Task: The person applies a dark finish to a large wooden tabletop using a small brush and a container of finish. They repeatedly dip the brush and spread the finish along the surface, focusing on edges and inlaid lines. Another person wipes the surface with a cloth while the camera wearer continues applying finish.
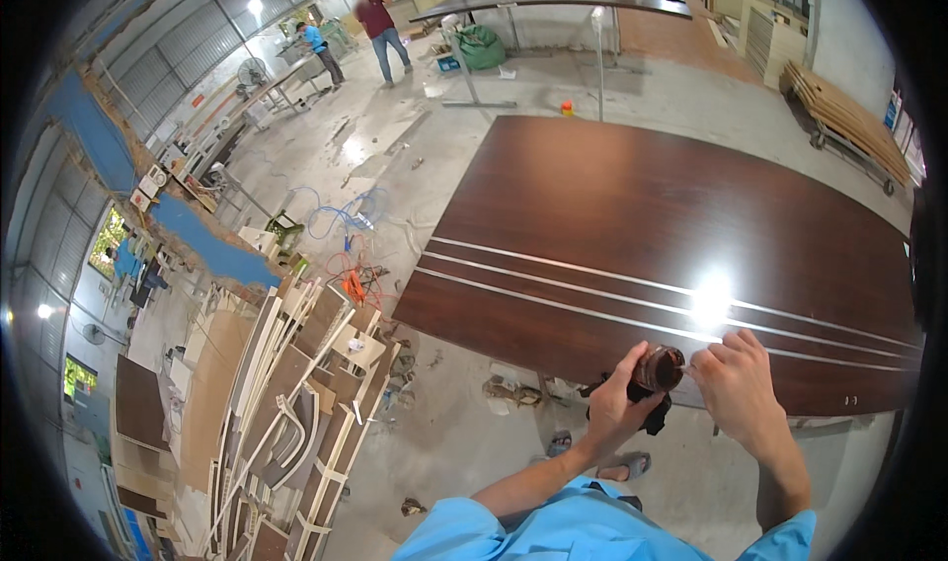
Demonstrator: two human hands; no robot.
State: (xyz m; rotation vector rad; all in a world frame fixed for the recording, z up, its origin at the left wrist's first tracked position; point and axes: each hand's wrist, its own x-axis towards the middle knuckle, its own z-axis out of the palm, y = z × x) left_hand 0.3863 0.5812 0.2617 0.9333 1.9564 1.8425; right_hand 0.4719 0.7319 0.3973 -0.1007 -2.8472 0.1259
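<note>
Your brown panel [612,196] already bears three pale strips [553,282]; your left hand [614,405] curls its fingers round the dark jar [652,368] at the panel's near edge; your right hand [736,385] pinches something indistinct at its mouth, so work there looks unfinished.

I see the left hand [620,405] wrapped around a small jar [662,368], dark brown inside, over the near edge of a glossy brown panel [622,196] with three silvery strips [553,286]. The right hand [736,378] curls just beside the jar's mouth; I can't make out whether it pinches anything. Scrap boards [237,403] lie heaped to my left.
</note>
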